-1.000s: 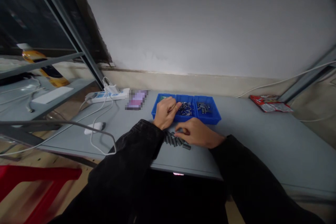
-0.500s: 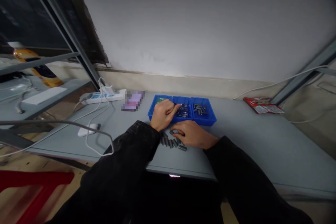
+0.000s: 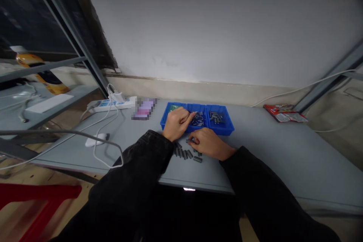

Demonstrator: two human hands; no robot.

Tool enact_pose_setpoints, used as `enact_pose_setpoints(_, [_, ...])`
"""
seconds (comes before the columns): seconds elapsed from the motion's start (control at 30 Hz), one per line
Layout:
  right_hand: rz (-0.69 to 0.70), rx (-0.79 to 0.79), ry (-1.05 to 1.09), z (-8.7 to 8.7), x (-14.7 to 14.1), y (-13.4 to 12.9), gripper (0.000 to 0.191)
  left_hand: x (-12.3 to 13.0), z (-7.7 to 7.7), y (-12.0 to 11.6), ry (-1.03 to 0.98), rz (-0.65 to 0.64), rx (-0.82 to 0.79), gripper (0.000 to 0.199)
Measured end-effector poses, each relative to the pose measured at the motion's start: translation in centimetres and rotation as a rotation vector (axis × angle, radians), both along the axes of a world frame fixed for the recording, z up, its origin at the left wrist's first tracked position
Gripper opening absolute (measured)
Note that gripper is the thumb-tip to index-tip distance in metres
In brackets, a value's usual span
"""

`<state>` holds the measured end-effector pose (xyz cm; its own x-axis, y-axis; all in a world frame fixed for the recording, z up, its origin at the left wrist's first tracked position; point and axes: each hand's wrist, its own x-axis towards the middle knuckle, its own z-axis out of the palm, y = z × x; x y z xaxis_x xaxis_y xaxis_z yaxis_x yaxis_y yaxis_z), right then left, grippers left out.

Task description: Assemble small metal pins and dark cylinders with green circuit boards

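Observation:
My left hand (image 3: 177, 121) is closed over the left part of a blue three-section tray (image 3: 224, 131); whatever its fingers hold is hidden. Just in front of the tray, my right hand (image 3: 208, 143) pinches a small grey cylinder (image 3: 189, 141) between thumb and fingers. Several more grey cylinders (image 3: 181, 153) lie in a loose row on the table below my hands, with one (image 3: 197, 159) a little apart at the right. Small silvery pins (image 3: 200, 118) fill the middle section, grey cylinders (image 3: 216, 117) the right one, and something green (image 3: 174, 108) shows in the left one.
A white power strip (image 3: 124, 103) with cables and a blurred purple item (image 3: 144, 109) are left of the tray. Nearer is a small white device (image 3: 96, 140). A red packet (image 3: 285, 113) lies at the back right, and a bottle (image 3: 42, 72) at the far left.
My right hand has lifted slightly toward the tray, and the cylinder in its fingers now shows more level. More of the cylinders beneath it are uncovered. My left hand has hardly moved.

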<state>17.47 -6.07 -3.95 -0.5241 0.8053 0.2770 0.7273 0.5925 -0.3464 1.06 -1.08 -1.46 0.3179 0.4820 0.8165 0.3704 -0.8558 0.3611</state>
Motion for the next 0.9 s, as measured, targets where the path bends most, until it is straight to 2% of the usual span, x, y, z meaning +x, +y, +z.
enact_pose_setpoints(0.2, [0.101, 0.169, 0.215, 0.5, 0.0, -0.4, 0.005, -0.2, 0.1, -0.4, -0.051, 0.015, -0.07, 0.037])
enact_pose_setpoints(0.37, [0.027, 0.354, 0.397, 1.4, 0.6, -0.5, 0.007, -0.5, 0.3, -0.6, 0.002, -0.054, -0.086, 0.029])
enact_pose_setpoints(0.57, [-0.052, 0.39, 0.44, 1.2, 1.2, 0.2, 0.015, -0.4, 0.1, -0.5, 0.064, -0.083, -0.077, 0.022])
enact_pose_setpoints(0.67, [-0.048, 0.415, 0.443, 0.9, 1.3, 0.4, 0.014, -0.3, -0.1, -0.5, 0.082, -0.089, -0.083, 0.021])
enact_pose_setpoints(0.8, [-0.055, 0.466, 0.499, 1.2, 1.4, 0.3, 0.011, -0.2, 0.0, -0.6, 0.076, -0.116, -0.096, 0.019])
enact_pose_setpoints(0.9, [-0.074, 0.474, 0.518, 1.5, 1.4, 0.2, 0.015, -0.1, 0.0, -0.5, 0.067, -0.119, -0.086, 0.017])
